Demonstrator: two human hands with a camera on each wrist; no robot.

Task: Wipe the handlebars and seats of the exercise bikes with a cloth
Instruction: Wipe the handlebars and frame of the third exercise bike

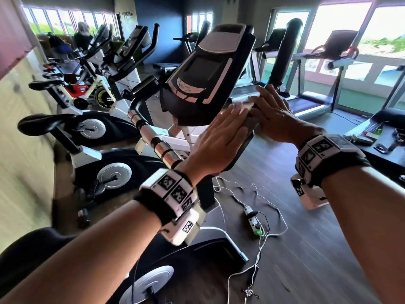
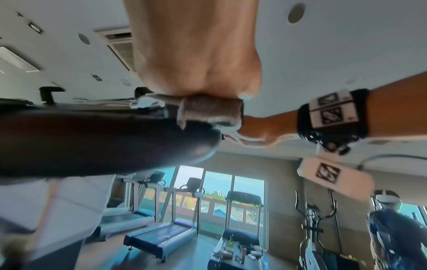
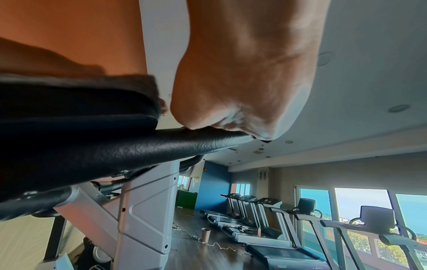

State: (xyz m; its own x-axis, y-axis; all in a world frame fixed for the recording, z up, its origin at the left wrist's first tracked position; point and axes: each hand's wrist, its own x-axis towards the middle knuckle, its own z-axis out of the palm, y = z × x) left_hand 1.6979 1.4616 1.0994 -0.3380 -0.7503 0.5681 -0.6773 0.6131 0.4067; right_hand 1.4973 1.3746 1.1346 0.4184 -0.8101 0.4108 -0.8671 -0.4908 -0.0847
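Both hands lie flat, fingers straight: left hand (image 1: 215,137) presses the cloth (image 2: 209,111) onto the handlebar (image 1: 282,60) (right hand (image 1: 277,119) beside it); unpinched, it could slide off.

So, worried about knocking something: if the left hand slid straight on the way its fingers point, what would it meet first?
Probably the right hand, just beyond the left hand on the handlebar; depth is unclear.
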